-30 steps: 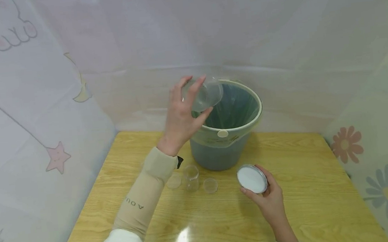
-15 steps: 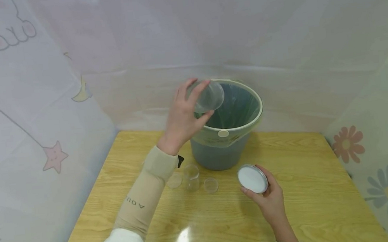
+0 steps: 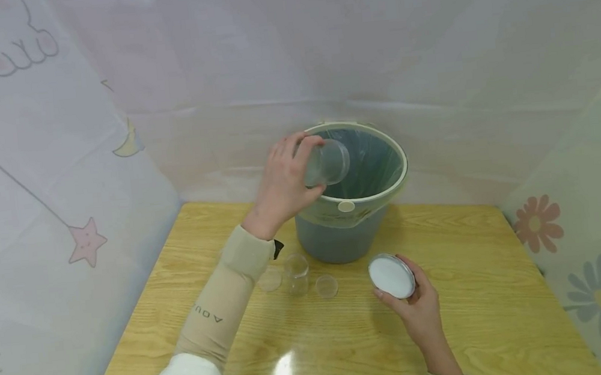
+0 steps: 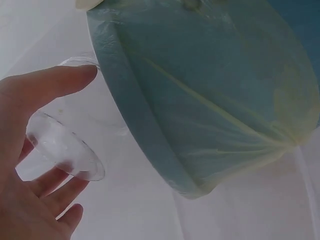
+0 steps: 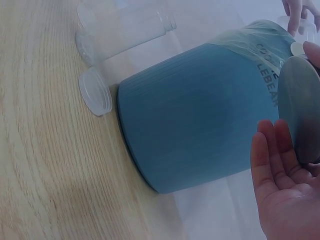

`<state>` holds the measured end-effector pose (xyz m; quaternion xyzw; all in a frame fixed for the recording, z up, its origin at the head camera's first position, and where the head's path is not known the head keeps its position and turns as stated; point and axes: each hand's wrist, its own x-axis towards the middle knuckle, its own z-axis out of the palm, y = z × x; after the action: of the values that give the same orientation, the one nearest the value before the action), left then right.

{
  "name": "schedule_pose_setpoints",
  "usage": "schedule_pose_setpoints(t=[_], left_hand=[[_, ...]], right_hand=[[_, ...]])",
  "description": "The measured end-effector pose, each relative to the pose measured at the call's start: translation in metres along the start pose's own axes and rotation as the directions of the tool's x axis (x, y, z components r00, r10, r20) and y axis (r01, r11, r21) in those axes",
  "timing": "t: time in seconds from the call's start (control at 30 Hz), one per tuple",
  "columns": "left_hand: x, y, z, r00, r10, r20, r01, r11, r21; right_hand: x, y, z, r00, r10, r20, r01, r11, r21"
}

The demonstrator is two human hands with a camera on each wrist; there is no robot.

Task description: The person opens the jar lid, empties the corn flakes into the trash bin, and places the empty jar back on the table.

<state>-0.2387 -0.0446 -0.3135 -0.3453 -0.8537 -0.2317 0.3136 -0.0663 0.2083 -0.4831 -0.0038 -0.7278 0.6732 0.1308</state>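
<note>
My left hand (image 3: 285, 182) grips a clear plastic cup (image 3: 335, 161) at the near-left rim of the lined bin (image 3: 338, 241). The cup lies tipped sideways, its mouth facing right over the bin's opening. In the left wrist view, thumb and fingertips hold the cup (image 4: 65, 147) on opposite sides, just outside the bin's rim. Lower right, my right hand (image 3: 423, 320) holds a round lid (image 3: 392, 276) by its edge above the table, its white face and silvery rim tilted up toward me. In the right wrist view only part of that lid (image 5: 299, 107) shows.
Between my arms a clear jar (image 3: 297, 278) stands on the wooden table (image 3: 315, 343). Beside it lie two clear round lids, one to the right (image 3: 326, 286) and one to the left (image 3: 269, 280). Printed sheets (image 3: 430, 66) hang around the table.
My left hand has lowered slightly and turned the cup further onto its side over the bin. The right hand and its lid have stayed nearly still.
</note>
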Motion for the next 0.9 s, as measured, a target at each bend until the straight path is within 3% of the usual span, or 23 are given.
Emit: schedule_pose_setpoints(t=[0.2, 0.43, 0.67, 0.9], left_hand=[[-0.003, -0.001, 0.002, 1.0, -0.03, 0.004, 0.03, 0.999, -0.029], [-0.009, -0.001, 0.005, 0.995, -0.093, -0.029, 0.089, 0.987, -0.13], [-0.012, 0.002, 0.004, 0.99, -0.14, -0.034, 0.133, 0.981, -0.144], [-0.011, 0.002, 0.004, 0.984, -0.157, -0.085, 0.137, 0.969, -0.205]], right_hand=[[0.0, -0.002, 0.001, 1.0, -0.008, -0.002, 0.008, 1.0, 0.004], [0.0, -0.004, 0.001, 1.0, -0.021, -0.002, 0.021, 1.0, 0.004], [0.0, -0.002, 0.0, 1.0, -0.018, -0.003, 0.017, 1.0, -0.005], [0.0, 0.0, -0.001, 1.0, -0.008, -0.008, 0.008, 1.0, -0.01]])
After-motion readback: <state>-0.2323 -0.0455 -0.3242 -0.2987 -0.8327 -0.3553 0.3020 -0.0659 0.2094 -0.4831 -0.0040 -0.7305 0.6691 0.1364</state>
